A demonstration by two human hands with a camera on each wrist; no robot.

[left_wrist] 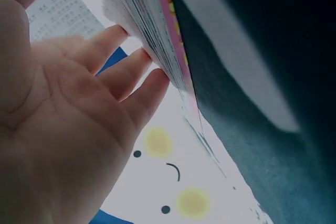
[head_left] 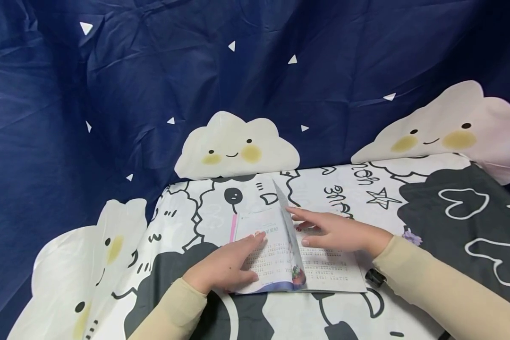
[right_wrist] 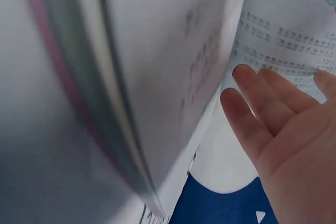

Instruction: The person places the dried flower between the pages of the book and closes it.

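A book [head_left: 272, 267] with printed text lies spread on the patterned cloth, a pink strip along its left edge. One page [head_left: 296, 255] stands upright near the spine, seen almost edge-on in the head view. My left hand [head_left: 229, 264] rests on the left page, fingers extended and thumb apart; in the left wrist view its fingertips lie at the page edges [left_wrist: 139, 30]. Over the right page, my right hand [head_left: 340, 231] has its fingers stretched toward the raised page, index fingertip right at it. The right wrist view shows these fingers [right_wrist: 257, 108] straight, with nothing gripped.
The black-and-white cloth [head_left: 340, 182] covers the surface under the book. A small purple flower-like thing [head_left: 412, 237] and a dark object [head_left: 375, 277] show by the right sleeve. Behind hangs a dark blue curtain [head_left: 255, 61], with a cloud shape [head_left: 238, 146] at its foot.
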